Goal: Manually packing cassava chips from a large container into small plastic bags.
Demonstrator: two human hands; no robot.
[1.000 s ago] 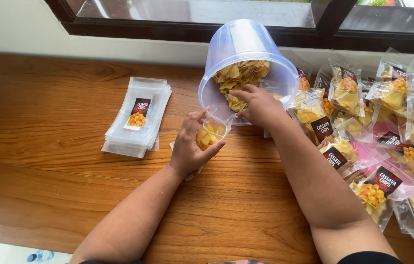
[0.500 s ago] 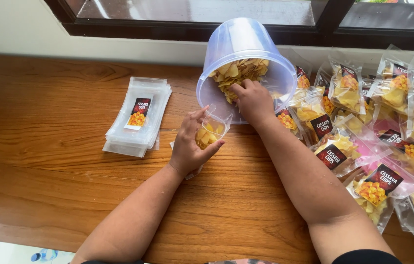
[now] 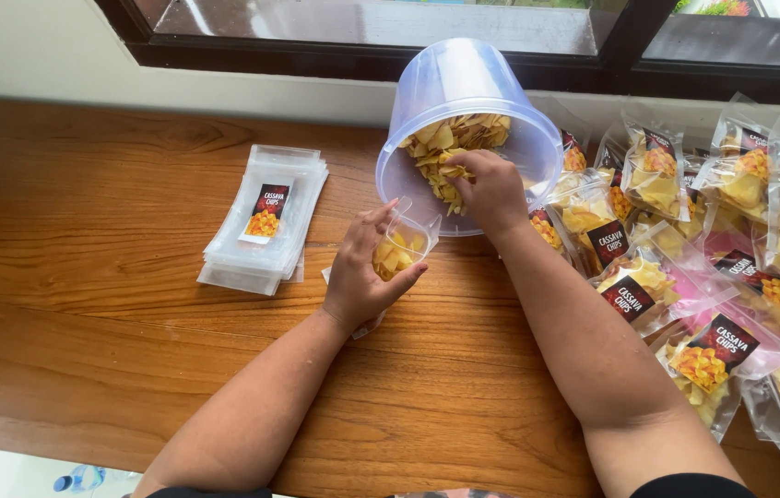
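Two bare forearms come into view from the bottom edge. Both are uncovered from the wrists up to near the elbows, full and rounded in shape. The left hand (image 3: 358, 277) and the right hand (image 3: 491, 189) wear no gloves, rings, watch or bracelets that can be seen. The fingernails are short and plain. At the very bottom edge, a dark, black-looking sleeve hem shows on the right upper arm, and a thin sliver of the same dark cloth shows by the left arm.
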